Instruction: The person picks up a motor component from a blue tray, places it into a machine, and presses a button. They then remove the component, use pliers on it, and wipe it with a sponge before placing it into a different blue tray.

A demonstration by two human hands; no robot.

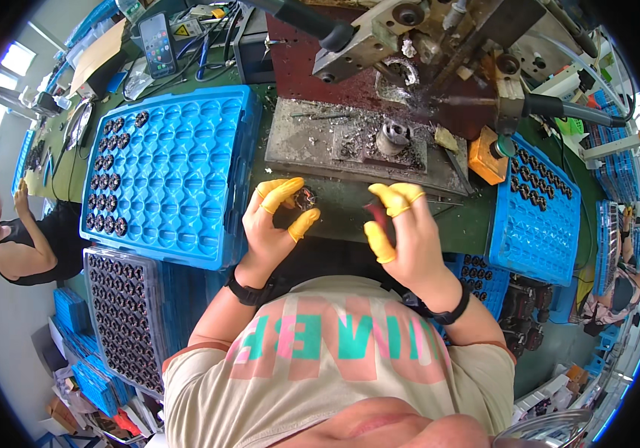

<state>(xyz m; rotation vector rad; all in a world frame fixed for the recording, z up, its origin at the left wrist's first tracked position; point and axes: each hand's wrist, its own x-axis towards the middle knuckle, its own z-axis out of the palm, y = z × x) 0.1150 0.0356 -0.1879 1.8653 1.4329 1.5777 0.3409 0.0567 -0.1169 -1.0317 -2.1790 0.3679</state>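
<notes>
In my left hand [268,216], a small round wound coil core [305,198], dark with coppery bits, is pinched between the thumb and fingers. My right hand [413,239] curls around a dark red object [377,217], blurred and mostly hidden, whose kind I cannot make out. Yellow finger cots cover several fingertips on both hands. The hands are apart, above the near edge of the green bench. Just beyond them is a metal base plate [297,145] strewn with shavings, with a round metal fixture [393,138] standing on it.
A blue tray [178,172] at the left has coil cores along its left side. Another blue tray [533,239] at the right has cores in its far rows. Heavy machine arms [365,52] overhang the plate; an orange box [489,155] sits beside it. Another person [25,239] sits far left.
</notes>
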